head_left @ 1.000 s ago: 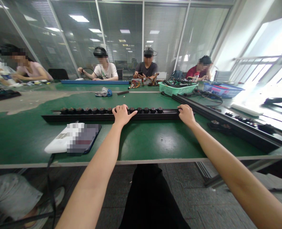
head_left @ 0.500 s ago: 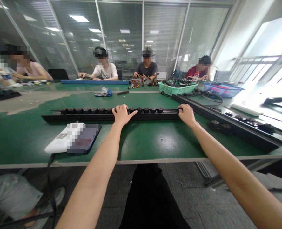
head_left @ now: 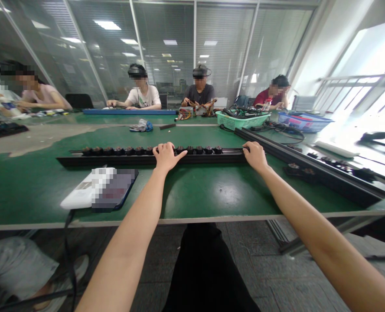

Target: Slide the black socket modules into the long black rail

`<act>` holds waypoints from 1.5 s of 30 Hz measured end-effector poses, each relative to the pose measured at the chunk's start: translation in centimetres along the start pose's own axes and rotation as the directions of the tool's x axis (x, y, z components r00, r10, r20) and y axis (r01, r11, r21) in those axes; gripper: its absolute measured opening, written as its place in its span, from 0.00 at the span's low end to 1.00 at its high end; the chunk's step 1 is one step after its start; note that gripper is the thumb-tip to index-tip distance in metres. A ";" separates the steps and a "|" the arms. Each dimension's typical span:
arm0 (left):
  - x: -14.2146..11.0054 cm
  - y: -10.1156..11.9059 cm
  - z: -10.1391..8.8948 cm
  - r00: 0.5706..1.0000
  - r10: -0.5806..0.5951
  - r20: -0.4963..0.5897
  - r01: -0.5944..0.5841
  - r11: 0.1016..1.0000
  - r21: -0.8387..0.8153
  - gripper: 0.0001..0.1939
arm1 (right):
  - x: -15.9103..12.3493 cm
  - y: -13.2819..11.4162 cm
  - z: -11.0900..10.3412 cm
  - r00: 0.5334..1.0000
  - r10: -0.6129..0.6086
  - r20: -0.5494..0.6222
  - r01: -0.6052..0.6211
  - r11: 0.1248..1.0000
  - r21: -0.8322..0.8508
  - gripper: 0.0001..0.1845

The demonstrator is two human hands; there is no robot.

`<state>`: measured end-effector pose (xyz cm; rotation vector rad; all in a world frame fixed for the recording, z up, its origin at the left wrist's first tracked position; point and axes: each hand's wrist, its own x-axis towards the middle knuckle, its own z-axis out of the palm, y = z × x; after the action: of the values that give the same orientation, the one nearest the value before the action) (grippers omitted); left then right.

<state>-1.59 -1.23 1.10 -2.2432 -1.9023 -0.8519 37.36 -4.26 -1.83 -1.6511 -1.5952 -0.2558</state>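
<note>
Black rail (head_left: 212, 159) lies on the table (head_left: 212, 195) just ahead of my fingers, its long axis running left to right, roughly parallel to the near edge, with a row of round parts (head_left: 199, 150) along it. My left hand (head_left: 165, 157) touches it near mid-length, fingers bent over the top and thumb spread rightward; whether they grip rail or parts, I cannot tell. My right hand (head_left: 255, 156), nearer the table's right edge, grasps the rail's right end between thumb and bent fingers.
</note>
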 end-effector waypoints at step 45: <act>0.0 0.2 -0.1 1.000 -0.003 0.008 0.003 1.000 0.015 0.25 | -0.5 -1.6 -1.6 0.987 0.143 0.071 -0.134 0.985 -0.113 0.16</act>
<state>-1.49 -1.34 1.25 -2.2398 -1.9098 -0.8276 36.44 -5.88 -0.52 -1.8675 -1.5391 -0.2102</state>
